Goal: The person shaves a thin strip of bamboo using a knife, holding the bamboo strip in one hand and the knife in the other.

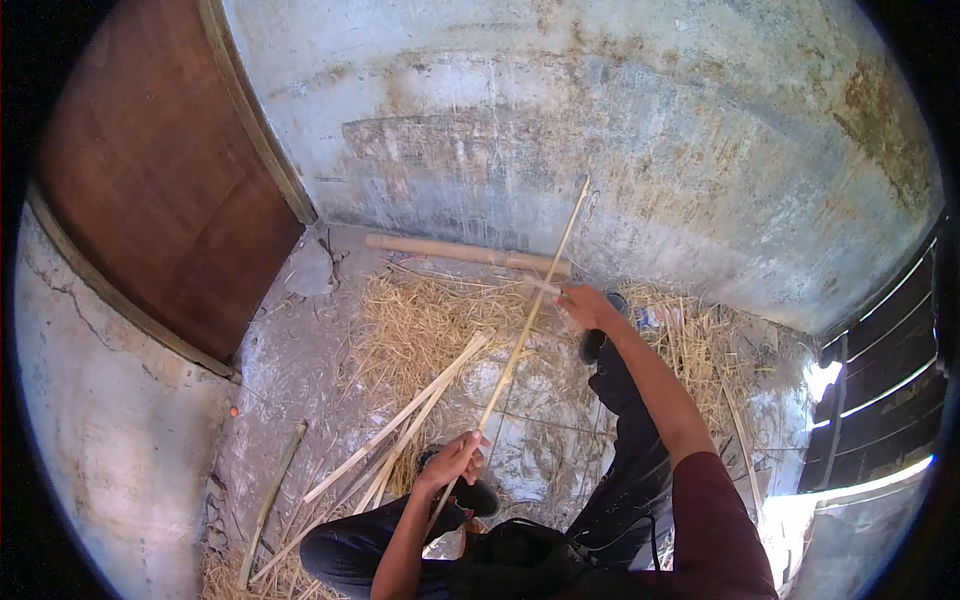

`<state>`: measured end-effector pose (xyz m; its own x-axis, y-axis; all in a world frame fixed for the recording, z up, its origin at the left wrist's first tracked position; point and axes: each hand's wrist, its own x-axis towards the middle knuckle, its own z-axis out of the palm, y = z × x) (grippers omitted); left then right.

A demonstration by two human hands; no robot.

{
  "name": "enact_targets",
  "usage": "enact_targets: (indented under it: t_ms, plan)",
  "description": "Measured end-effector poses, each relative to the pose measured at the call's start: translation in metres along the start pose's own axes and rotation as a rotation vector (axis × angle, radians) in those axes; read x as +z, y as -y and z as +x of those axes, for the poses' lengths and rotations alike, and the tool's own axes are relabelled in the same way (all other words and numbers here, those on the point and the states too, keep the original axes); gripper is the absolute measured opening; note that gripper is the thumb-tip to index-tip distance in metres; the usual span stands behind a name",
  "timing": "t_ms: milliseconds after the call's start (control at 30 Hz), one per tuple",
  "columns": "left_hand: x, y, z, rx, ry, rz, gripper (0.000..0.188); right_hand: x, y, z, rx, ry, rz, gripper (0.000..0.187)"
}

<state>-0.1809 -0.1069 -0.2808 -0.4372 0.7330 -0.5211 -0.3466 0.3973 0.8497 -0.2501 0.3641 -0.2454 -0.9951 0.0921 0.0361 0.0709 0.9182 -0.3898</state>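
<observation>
Above the floor (pixel 545 432) slants a slim, pale strip (pixel 517 355), seemingly bamboo.

The strip (pixel 516 350) is straw-yellow (the sleeve (pixel 715 510) maroon).

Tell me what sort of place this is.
Likely a rough shed or makeshift workspace: there's a stained wall, straw-like shavings strewn over the floor, and a long pale stick in the person's left hand.
</observation>
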Motion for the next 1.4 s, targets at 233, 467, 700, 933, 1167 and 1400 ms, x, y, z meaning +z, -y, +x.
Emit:
enact_targets:
  t_ms: [233,467,700,933,1167,1400]
  plan:
    - [0.009,0.015,-0.008,0.002,-0.014,-0.101,0.058,-0.002,0.020,0.006,-0.027,0.069,-0.044,0.055]
    - [0.015,0.021,-0.003,0.022,-0.033,-0.130,0.057,-0.016,-0.031,0.019,0.207,-0.053,0.037,0.053]
    - [0.021,0.006,-0.003,-0.021,-0.049,-0.159,0.054,-0.018,-0.061,0.025,0.331,-0.131,-0.018,0.051]
    - [0.016,0.015,-0.013,-0.012,-0.057,-0.132,0.058,-0.014,-0.028,0.032,0.228,-0.048,0.060,0.057]
    - [0.014,0.009,-0.007,-0.041,0.000,-0.121,0.061,-0.045,-0.058,0.032,0.483,-0.289,0.057,0.056]
    - [-0.016,0.046,-0.005,0.060,-0.126,-0.135,0.074,-0.014,0.072,-0.061,0.211,-0.308,0.399,0.040]
